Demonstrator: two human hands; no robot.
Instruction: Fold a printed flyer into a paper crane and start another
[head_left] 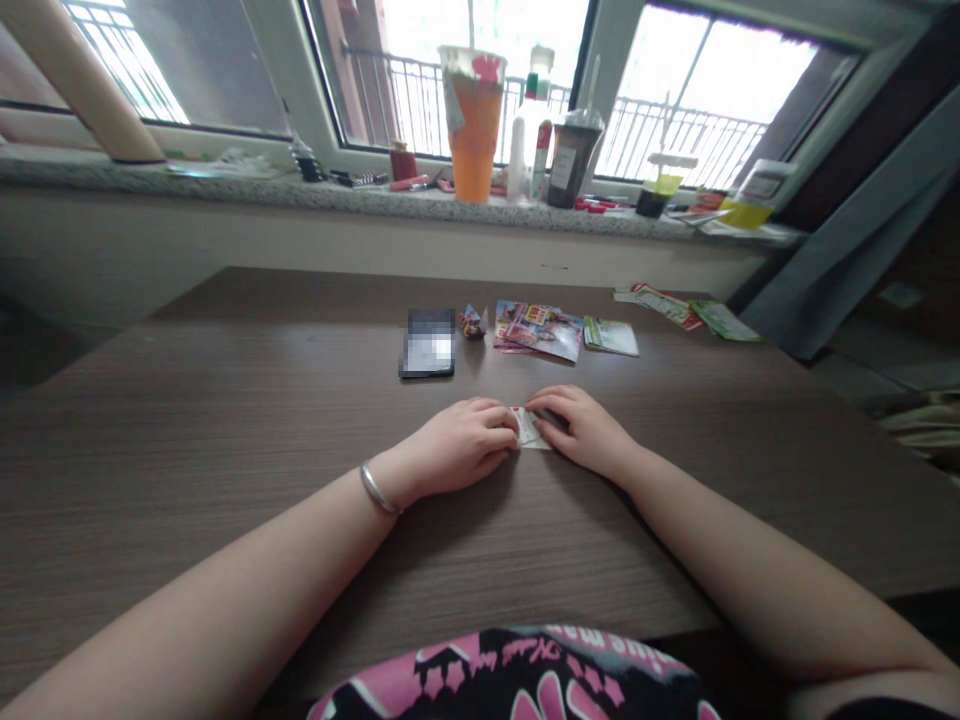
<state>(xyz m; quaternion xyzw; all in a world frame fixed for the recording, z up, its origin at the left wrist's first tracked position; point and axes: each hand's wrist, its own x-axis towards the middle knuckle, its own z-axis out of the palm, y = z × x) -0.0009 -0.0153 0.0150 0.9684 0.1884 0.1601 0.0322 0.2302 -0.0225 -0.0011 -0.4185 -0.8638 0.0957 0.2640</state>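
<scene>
A small piece of white paper (531,430) with red and green print lies flat on the brown table, between my two hands. My left hand (476,440), with a silver bangle on its wrist, has its fingers bent over the paper's left edge. My right hand (581,428) grips the right side, its thumb and fingertips on the paper. The fingers cover much of the sheet, so its full shape is hidden. Beyond the hands sits a small folded paper figure (472,323), colourful and pointed.
A dark-edged device with a blurred screen (429,345) lies left of the figure. To its right are glossy printed leaflets (538,330), a green-white stack of paper (610,337) and more printed sheets (724,320). An orange drink cup (475,130) and a dark cup (574,160) stand on the windowsill.
</scene>
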